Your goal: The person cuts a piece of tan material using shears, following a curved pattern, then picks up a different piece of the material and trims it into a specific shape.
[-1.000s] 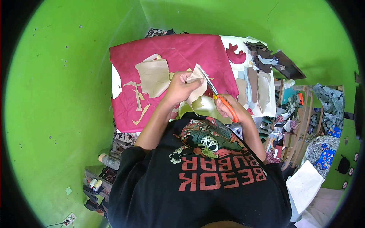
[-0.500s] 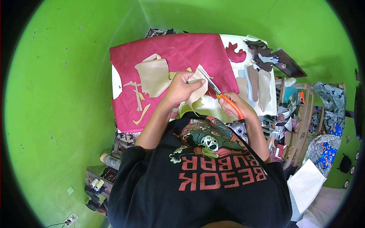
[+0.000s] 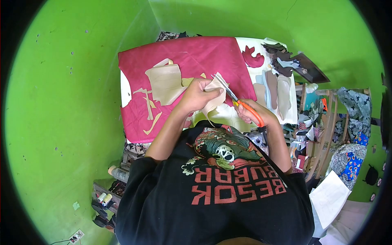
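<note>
My left hand (image 3: 197,95) grips a small beige piece of material (image 3: 215,92) and holds it up above the table. My right hand (image 3: 254,114) holds orange-handled scissors (image 3: 240,104), whose blades reach up and left into the edge of that beige piece. Both hands work over the near edge of a crimson sheet (image 3: 192,57) spread on the white table (image 3: 261,77).
A larger beige cutout (image 3: 165,81) and thin beige offcuts (image 3: 149,106) lie on the crimson sheet. Shoe-shaped pieces (image 3: 277,92), a red cut shape (image 3: 253,59) and dark scraps (image 3: 281,57) lie on the right. Wooden racks with cloth (image 3: 343,134) stand right; thread spools (image 3: 103,198) lower left.
The scissors and my right hand have shifted slightly right and down along the beige piece's edge. My left hand has turned the piece a little.
</note>
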A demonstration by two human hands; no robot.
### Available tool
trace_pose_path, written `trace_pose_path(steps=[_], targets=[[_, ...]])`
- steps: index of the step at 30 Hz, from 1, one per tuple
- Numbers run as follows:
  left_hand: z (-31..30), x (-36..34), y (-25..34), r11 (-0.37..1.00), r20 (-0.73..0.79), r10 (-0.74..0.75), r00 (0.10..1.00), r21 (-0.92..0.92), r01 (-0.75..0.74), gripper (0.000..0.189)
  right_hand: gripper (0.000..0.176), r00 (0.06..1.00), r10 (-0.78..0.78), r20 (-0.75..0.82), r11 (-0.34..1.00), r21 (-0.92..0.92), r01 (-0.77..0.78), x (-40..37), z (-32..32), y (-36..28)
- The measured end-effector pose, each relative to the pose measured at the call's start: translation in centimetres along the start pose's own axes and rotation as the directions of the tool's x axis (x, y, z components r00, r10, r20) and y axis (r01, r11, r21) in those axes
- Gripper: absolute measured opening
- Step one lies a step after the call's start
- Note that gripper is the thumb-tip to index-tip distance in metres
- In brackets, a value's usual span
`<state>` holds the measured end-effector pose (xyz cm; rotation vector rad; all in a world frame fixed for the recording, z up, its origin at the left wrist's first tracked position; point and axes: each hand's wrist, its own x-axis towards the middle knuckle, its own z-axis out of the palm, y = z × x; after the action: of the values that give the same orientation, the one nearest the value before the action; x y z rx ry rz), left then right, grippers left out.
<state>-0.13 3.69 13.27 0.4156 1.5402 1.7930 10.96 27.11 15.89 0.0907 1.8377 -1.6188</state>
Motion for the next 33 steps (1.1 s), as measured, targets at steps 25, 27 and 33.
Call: trace_pose_path(steps=[25,27,33], targets=[[0.4,-0.1,-0.4,0.997,0.004,-0.039,0.999,0.063,0.038,0.017,0.054,0.996,0.017,-0.092,0.989,-0.147,-0.030,-0.6,-0.2,0.3],[0.7,-0.2,-0.2,0.997,-0.009,-0.063,0.998,0.042,0.063,0.016,0.053,0.995,0.047,-0.093,0.993,-0.100,-0.057,-0.9,-0.2,-0.2],[0.6,0.3,-1.0,0.999,-0.083,0.007,0.997,-0.040,-0.011,0.017,0.052,0.992,-0.001,-0.122,1.000,-0.014,-0.001,-1.0,0.2,0.2]])
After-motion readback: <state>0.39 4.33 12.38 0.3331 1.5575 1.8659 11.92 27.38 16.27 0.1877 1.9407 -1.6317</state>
